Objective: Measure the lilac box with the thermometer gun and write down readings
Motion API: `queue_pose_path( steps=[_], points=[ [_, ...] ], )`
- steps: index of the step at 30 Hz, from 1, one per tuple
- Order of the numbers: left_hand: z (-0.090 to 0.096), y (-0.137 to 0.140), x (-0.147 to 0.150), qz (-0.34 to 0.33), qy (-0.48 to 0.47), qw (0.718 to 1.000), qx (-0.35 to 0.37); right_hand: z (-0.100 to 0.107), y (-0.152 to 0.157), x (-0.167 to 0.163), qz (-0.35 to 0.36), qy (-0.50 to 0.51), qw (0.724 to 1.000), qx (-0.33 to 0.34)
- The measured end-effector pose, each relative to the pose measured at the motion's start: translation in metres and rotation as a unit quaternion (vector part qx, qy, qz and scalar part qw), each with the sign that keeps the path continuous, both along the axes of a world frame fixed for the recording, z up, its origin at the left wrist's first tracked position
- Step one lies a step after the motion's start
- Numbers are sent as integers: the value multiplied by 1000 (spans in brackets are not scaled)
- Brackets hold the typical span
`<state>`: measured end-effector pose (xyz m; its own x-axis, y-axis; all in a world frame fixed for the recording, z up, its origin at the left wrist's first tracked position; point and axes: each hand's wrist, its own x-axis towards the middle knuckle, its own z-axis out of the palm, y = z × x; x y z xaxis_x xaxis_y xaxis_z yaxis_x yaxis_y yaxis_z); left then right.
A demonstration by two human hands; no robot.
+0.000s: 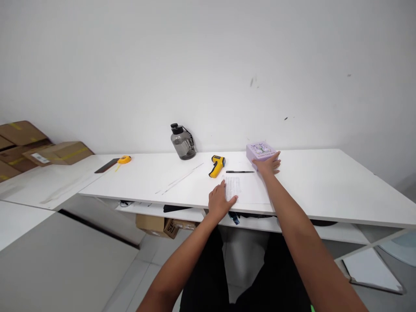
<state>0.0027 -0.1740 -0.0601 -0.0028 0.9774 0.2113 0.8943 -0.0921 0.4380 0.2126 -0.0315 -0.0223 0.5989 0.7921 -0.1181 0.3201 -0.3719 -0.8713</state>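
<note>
My right hand (268,164) grips the near side of a lilac box (260,149) with a printed picture on top, thumb at the left and fingers at the right. The box rests on the white table against the wall. My left hand (221,199) lies open with its fingers apart on the left edge of a white sheet of paper (253,190) covered partly with small writing. Just beyond the paper lies a dark pen (239,172). A yellow and black infrared thermometer gun (216,166) is on its side, a little past my left hand.
A grey clear water bottle (183,143) with a black lid stands by the wall. Farther left are an orange tape measure (124,160), a dark flat piece (106,165) and cardboard boxes (66,152). Below the white tabletop (325,182), a shelf (195,214) holds assorted items.
</note>
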Motion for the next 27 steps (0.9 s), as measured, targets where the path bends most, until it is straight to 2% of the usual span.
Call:
queue_pose_path(
  steps=[4, 8, 12, 16, 19, 21, 23, 25, 27],
  points=[
    [-5, 0, 2, 1, -5, 1000, 27, -22, 9, -14, -63, -83, 993, 61],
    [-5, -2, 2, 2, -7, 1000, 17, -31, 12, -19, -81, -111, 988, 74],
    [-2, -5, 3, 0, 0, 1000, -7, -29, 9, -14, -109, -51, 983, 139],
    [1, -6, 3, -3, -20, 1000, -21, -28, 2, -8, -162, 80, 956, 233],
    [6, 0, 2, 21, -63, 997, -49, -25, -2, -9, -175, 169, 927, 284],
    [12, 9, 2, 40, -75, 993, -81, -19, -4, -12, -178, 250, 893, 329],
    [21, 23, 1, 62, -43, 992, -98, -13, -5, -15, -179, 344, 848, 361],
    [33, 43, -1, 85, 30, 993, -80, -8, -6, -20, -171, 433, 808, 363],
    [45, 68, -4, 94, 87, 991, -42, -4, -7, -26, -139, 490, 788, 345]
  ],
)
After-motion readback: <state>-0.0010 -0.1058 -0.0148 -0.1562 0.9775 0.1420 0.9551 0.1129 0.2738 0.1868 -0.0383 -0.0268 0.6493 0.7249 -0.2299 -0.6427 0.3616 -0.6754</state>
